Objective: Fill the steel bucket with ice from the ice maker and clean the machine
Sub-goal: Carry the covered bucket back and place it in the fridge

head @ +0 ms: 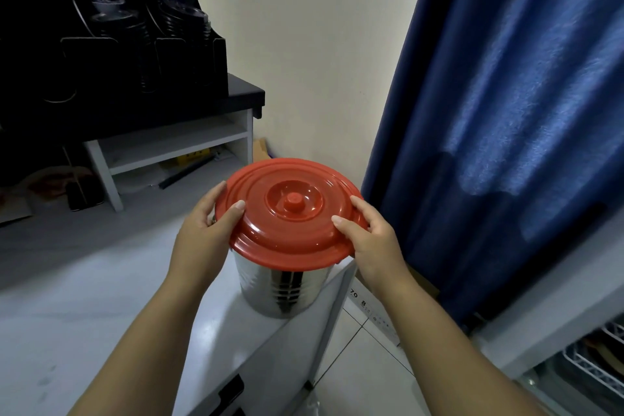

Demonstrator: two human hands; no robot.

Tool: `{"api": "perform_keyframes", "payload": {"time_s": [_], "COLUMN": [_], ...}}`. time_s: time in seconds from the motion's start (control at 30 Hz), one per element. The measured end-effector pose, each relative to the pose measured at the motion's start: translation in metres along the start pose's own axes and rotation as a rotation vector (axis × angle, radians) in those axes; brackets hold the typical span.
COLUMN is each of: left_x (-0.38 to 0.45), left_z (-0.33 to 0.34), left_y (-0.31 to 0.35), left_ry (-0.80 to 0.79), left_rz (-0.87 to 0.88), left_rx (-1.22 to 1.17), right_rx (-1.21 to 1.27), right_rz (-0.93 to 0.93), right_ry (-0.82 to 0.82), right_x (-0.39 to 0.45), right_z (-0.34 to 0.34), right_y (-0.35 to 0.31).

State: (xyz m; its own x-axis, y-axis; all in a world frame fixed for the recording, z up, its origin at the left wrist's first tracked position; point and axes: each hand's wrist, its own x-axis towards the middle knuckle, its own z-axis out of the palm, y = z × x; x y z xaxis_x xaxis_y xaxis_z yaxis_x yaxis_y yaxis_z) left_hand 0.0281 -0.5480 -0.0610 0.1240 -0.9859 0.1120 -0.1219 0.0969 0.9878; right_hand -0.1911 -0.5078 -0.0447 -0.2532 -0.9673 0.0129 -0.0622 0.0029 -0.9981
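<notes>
A shiny steel bucket (283, 290) stands on the right corner of a pale grey machine top (111, 307). A round red plastic lid (290, 213) with a centre knob sits on the bucket, slightly tilted. My left hand (206, 230) grips the lid's left rim, thumb on top. My right hand (368, 240) grips its right rim the same way. The bucket's inside is hidden by the lid.
A black holder with stacked cup lids (111, 44) stands on a dark shelf unit at the left. A blue curtain (506, 111) hangs at the right. Tiled floor (358, 365) lies below the machine's edge, and a wire rack (591, 361) is at the lower right.
</notes>
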Motion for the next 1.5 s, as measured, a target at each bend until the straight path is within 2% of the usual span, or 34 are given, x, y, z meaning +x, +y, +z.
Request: {"api": "perform_keyframes", "payload": {"time_s": [0.43, 0.8, 0.97, 1.17, 1.3, 1.5], "left_x": [-0.030, -0.072, -0.106, -0.155, -0.182, -0.227], "left_z": [0.081, 0.178, 0.237, 0.318, 0.366, 0.443], "left_y": [0.023, 0.046, 0.055, 0.060, 0.063, 0.066], "left_ry": [-0.256, -0.534, -0.631, -0.790, -0.795, -0.903], "left_rz": [0.032, 0.045, 0.092, 0.043, 0.029, 0.003], "left_rx": [-0.044, -0.087, -0.045, -0.053, -0.046, -0.074], "right_rx": [-0.022, -0.002, 0.037, 0.037, 0.078, 0.082], "right_rz": [-0.040, 0.023, 0.030, 0.069, 0.069, 0.077], "right_ry": [0.270, 0.562, 0.666, 0.756, 0.817, 0.895], "right_x": [-0.043, -0.096, -0.124, -0.162, -0.182, -0.211], "right_z": [-0.087, -0.182, -0.242, -0.326, -0.370, -0.446], "right_y": [-0.009, -0.006, 0.006, 0.017, 0.021, 0.033]}}
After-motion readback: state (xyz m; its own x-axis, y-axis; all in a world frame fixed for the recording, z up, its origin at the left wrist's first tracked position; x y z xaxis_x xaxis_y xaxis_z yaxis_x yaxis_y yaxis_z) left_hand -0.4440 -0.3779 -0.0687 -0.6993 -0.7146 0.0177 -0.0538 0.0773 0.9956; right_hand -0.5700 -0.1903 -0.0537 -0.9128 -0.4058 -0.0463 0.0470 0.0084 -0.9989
